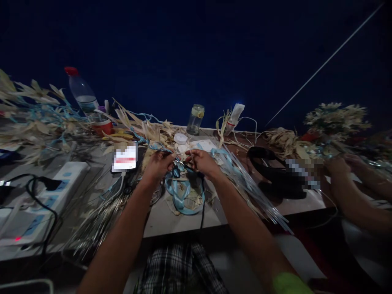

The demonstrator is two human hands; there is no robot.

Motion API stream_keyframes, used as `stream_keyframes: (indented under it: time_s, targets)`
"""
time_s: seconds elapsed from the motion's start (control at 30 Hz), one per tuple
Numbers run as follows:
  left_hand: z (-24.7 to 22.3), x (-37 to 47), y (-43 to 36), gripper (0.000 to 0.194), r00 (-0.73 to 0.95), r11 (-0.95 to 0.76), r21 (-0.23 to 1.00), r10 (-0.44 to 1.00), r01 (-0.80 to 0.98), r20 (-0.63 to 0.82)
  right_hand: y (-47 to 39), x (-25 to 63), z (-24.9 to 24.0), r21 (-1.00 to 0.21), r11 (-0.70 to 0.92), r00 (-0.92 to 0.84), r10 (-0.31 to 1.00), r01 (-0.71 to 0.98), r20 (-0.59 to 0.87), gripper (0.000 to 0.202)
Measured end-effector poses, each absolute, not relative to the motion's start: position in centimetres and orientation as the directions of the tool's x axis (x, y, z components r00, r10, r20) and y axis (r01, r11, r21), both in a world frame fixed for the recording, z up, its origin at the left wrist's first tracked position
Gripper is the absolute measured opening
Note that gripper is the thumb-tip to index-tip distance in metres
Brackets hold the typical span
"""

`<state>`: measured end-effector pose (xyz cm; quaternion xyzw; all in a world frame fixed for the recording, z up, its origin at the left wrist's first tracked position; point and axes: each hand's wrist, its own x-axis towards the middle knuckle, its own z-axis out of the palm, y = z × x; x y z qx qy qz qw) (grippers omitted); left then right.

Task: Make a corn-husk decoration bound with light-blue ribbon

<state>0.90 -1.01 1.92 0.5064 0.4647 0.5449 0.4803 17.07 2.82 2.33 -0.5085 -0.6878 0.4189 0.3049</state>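
My left hand (159,164) is closed in a pinch on a blue-wrapped stem (156,146). Pale dried-husk petals (151,132) spread out just beyond that hand. A short gap to the right, my right hand (202,161) has thumb and forefinger pressed together; whatever lies between them is too small and dim to name. Under both hands, loops of light-blue ribbon (186,211) lie on the table among scraps of husk. A round white lid or roll (180,139) sits just past the fingertips.
A phone (124,158), thin wires (98,220) and a power strip (61,192) lie left. A bottle (82,92) and red cup (102,125) stand behind; a glass jar (196,118) is at centre back. Clear rods (260,196), a black band (275,179) and another person's hands (339,167) are right.
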Motion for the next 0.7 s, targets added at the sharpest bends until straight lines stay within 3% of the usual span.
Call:
stream_keyframes:
  time_s: [0.07, 0.13, 0.27, 0.37, 0.47, 0.6, 0.7]
  targets:
    - [2.0, 0.9, -1.0, 0.022, -0.023, -0.119, 0.993, 0.993, -0.011, 0.119, 2.4, 17.7, 2.6, -0.93, 0.099, -0.254, 0.967, 0.354, 0.006, 0.033]
    - [2.0, 0.9, -1.1, 0.023, -0.031, -0.107, 0.994, 0.994, 0.012, 0.107, 2.3, 18.6, 2.6, -0.937, 0.151, -0.152, 0.983, 0.316, 0.108, 0.032]
    - [1.5, 0.9, -0.9, 0.026, -0.062, -0.062, 0.997, 0.996, 0.035, 0.064, 2.5, 21.5, 2.8, -0.864, 0.291, 0.091, 0.93, 0.412, 0.357, 0.028]
    - [1.2, 1.1, -0.6, 0.025, -0.091, -0.099, 0.992, 0.99, 0.073, 0.105, 2.1, 24.1, 3.1, -0.837, 0.219, 0.052, 0.958, 0.501, 0.282, 0.027]
    - [1.5, 1.5, -0.7, 0.023, -0.078, -0.114, 0.987, 0.989, 0.109, 0.123, 1.5, 25.6, 2.7, -0.702, 0.13, -0.059, 0.99, 0.7, 0.125, 0.041]
    - [2.1, 2.1, -1.0, 0.02, -0.057, -0.072, 0.995, 0.995, 0.066, 0.076, 1.5, 25.3, 0.8, -0.51, -0.057, -0.001, 0.994, 0.858, -0.112, 0.053]
    - [1.7, 2.3, -0.8, 0.02, -0.056, -0.053, 0.999, 0.997, -0.006, 0.053, 2.0, 24.1, -0.4, -0.476, -0.1, 0.042, 0.991, 0.874, -0.131, 0.057]
